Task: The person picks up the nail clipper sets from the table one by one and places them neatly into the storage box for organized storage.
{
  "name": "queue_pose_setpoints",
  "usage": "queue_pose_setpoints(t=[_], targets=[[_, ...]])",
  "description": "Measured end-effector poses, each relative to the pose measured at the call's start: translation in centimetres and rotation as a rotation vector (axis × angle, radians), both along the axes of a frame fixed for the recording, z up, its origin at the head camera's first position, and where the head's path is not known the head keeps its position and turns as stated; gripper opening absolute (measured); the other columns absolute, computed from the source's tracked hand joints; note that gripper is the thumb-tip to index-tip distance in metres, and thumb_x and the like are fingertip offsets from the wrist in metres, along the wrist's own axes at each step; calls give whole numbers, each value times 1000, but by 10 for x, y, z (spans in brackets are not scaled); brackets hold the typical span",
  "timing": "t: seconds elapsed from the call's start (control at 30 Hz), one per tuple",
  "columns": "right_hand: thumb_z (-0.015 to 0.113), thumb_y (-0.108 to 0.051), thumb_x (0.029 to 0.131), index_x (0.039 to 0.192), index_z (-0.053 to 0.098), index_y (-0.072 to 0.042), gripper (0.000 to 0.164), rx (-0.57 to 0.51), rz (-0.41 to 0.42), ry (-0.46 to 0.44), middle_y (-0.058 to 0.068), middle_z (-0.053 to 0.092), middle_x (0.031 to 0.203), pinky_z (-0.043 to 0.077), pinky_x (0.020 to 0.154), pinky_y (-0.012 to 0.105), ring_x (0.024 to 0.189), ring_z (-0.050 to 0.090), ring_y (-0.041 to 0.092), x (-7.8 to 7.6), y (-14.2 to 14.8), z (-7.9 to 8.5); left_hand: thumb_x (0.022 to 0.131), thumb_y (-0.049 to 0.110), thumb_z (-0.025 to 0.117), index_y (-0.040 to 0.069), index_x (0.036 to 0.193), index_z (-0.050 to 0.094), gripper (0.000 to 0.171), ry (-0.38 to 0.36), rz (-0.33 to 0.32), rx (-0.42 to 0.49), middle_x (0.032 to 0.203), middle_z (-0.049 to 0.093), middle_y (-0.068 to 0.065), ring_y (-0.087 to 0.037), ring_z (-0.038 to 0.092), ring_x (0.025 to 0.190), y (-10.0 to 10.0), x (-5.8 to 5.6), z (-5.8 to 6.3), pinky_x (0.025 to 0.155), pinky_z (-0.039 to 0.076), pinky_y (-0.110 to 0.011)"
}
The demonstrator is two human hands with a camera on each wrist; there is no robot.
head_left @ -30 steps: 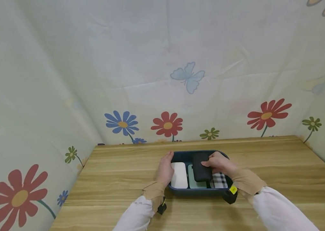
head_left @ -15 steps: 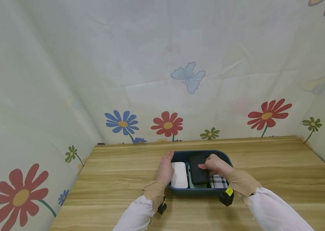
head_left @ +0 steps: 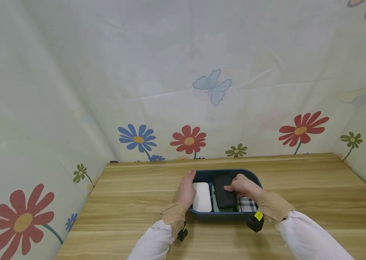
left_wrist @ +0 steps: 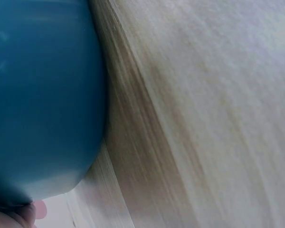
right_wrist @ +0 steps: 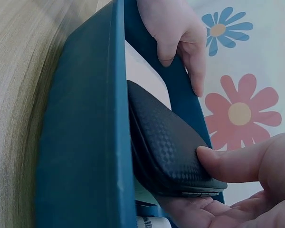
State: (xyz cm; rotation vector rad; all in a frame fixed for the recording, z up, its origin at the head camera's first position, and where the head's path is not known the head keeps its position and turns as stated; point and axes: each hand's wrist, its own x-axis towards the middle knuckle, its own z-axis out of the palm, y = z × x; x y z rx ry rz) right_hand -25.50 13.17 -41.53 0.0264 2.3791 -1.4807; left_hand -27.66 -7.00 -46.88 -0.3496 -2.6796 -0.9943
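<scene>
A dark blue bin point(head_left: 222, 216) with rounded corners stands on the wooden table. At its left end my left hand point(head_left: 187, 190) grips the wall; the right wrist view shows that thumb inside the rim. My right hand point(head_left: 245, 186) pinches a black case point(head_left: 224, 198), thumb on top and fingers beneath. Its surface has a fine checkered texture point(right_wrist: 168, 142), and layered edges show at the side. The case is tilted inside the bin, over a pale green flat item point(head_left: 215, 207) that it mostly covers. Left of it lies a white rounded item point(head_left: 202, 196); on the right is a black-and-white plaid item point(head_left: 246, 204).
The wooden table point(head_left: 137, 202) extends on both sides of the bin. A pale cloth backdrop point(head_left: 157, 72) printed with flowers and a butterfly hangs behind the table and along its sides. Black wrist cameras point(head_left: 255, 222) are strapped below the hands.
My right hand has carried the black case a little left and toward me, over the green item; it barely moves in the last half second. The left hand stays on the bin.
</scene>
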Motion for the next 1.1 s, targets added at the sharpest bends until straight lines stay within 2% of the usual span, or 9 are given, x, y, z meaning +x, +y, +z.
queue_pose_setpoints(t=[0.3, 0.4, 0.5, 0.57, 0.67, 0.8, 0.9, 1.0, 1.1], targets=[[59, -4, 85, 90, 53, 14, 20, -2, -1, 2, 16, 49, 83, 49, 72, 41, 73, 54, 26, 1, -1, 0, 78, -23, 50, -6, 128, 46, 52, 16, 1, -7, 131, 43, -18, -30, 40, 119, 0, -1, -1, 97, 31, -38], [59, -6, 85, 106, 48, 18, 34, 18, 3, 0, 26, 51, 97, 47, 77, 45, 85, 54, 33, -1, 0, 0, 78, -23, 50, -6, 127, 47, 52, 17, 2, -10, 130, 44, -18, -30, 40, 119, 0, -1, -2, 97, 31, -38], [59, -8, 86, 120, 37, 21, 50, 45, 10, -5, 34, 43, 116, 42, 82, 50, 102, 46, 42, -2, 0, 0, 78, -23, 50, -6, 128, 46, 53, 14, 3, -11, 130, 43, -18, -30, 40, 119, 0, -1, -1, 97, 31, -38], [59, -9, 86, 123, 34, 21, 54, 56, 16, -8, 35, 39, 123, 40, 84, 52, 108, 42, 45, -3, 1, 0, 78, -23, 50, -6, 127, 47, 53, 17, 4, -15, 130, 44, -18, -30, 40, 119, 0, -2, -2, 97, 31, -38], [60, -10, 85, 121, 39, 20, 51, 57, 17, 1, 32, 45, 116, 42, 82, 51, 103, 45, 42, -3, 2, 0, 77, -23, 50, -6, 127, 47, 52, 26, 0, -20, 129, 45, -19, -30, 41, 118, -1, -2, -2, 97, 32, -38], [62, -9, 83, 88, 58, 9, 20, 25, 9, 18, 14, 56, 83, 47, 66, 38, 76, 52, 27, -2, 3, -1, 76, -24, 50, -7, 126, 48, 52, 34, -5, -28, 128, 45, -19, -31, 41, 117, -1, -3, -2, 97, 32, -38], [63, -9, 83, 72, 58, 2, 16, -12, 1, 24, 6, 52, 69, 45, 57, 30, 64, 50, 20, -2, 3, -2, 76, -24, 51, -7, 125, 48, 52, 35, -7, -30, 128, 46, -19, -31, 42, 117, -1, -4, -2, 97, 32, -38], [62, -9, 83, 85, 60, 8, 17, -39, -3, 31, 10, 54, 77, 46, 59, 29, 67, 51, 20, -2, 4, -2, 76, -24, 52, -6, 125, 49, 52, 36, -3, -31, 128, 46, -19, -31, 42, 117, -1, -4, -3, 97, 32, -38], [61, -9, 84, 104, 55, 14, 31, -40, 1, 47, 18, 56, 92, 47, 66, 31, 77, 52, 24, -2, 6, -1, 76, -23, 52, -6, 126, 48, 53, 31, 0, -31, 128, 46, -19, -30, 42, 117, -1, -4, -3, 97, 32, -38]])
